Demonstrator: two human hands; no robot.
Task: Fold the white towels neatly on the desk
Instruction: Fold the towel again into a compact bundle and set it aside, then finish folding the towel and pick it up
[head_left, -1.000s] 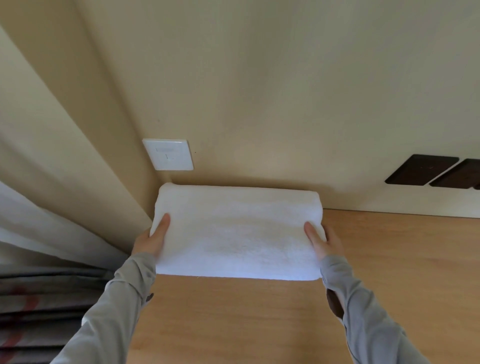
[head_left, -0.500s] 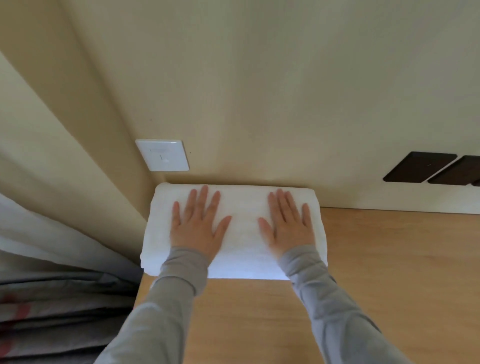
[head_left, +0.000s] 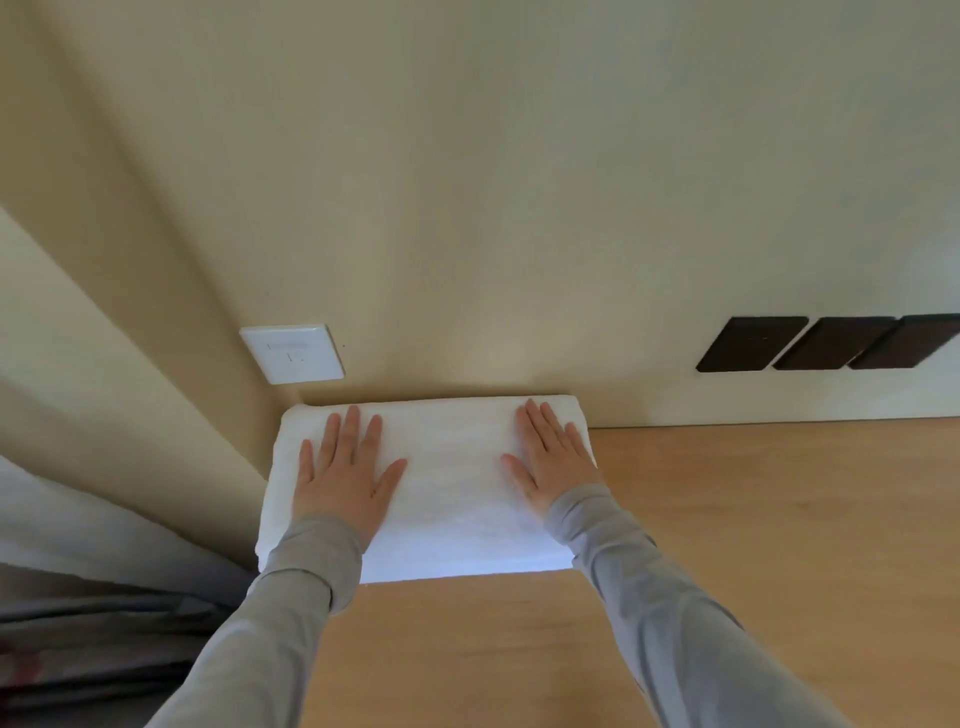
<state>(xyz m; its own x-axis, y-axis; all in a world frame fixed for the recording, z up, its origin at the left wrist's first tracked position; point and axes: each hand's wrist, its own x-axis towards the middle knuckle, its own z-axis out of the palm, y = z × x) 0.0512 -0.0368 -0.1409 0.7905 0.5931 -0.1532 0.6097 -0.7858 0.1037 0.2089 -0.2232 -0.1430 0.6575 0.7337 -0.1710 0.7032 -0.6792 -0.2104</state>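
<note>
1. Head view, looking down: a white towel (head_left: 452, 483) lies on the wooden bench (head_left: 753, 519), at its far left end, w/ the towel's back edge touching the cream wall (head_left: 467, 208).
2. The towel is already a thick, tidy rectangle w/ several layers; edges look straight and corners rounded.
3. The left hand (head_left: 345, 478) lies flat on the towel's left part, fingers spread and straight, palm down.
4. The right hand (head_left: 550, 462) lies flat on the right part, fingers straight and close together, thumb out. Neither hand pinches any cloth.
5. Judgement: folding of this towel looks done; the hands seem to be pressing it flat, a finishing step.
6. Left to do: prob. just letting go. No other towel is in view, so can't tell if more wait.
7. Nearby: a white wall plate (head_left: 292, 353) just above the towel's left corner, dark panels (head_left: 826, 343) on the wall to the right, a curtain (head_left: 78, 545) at left.
</note>
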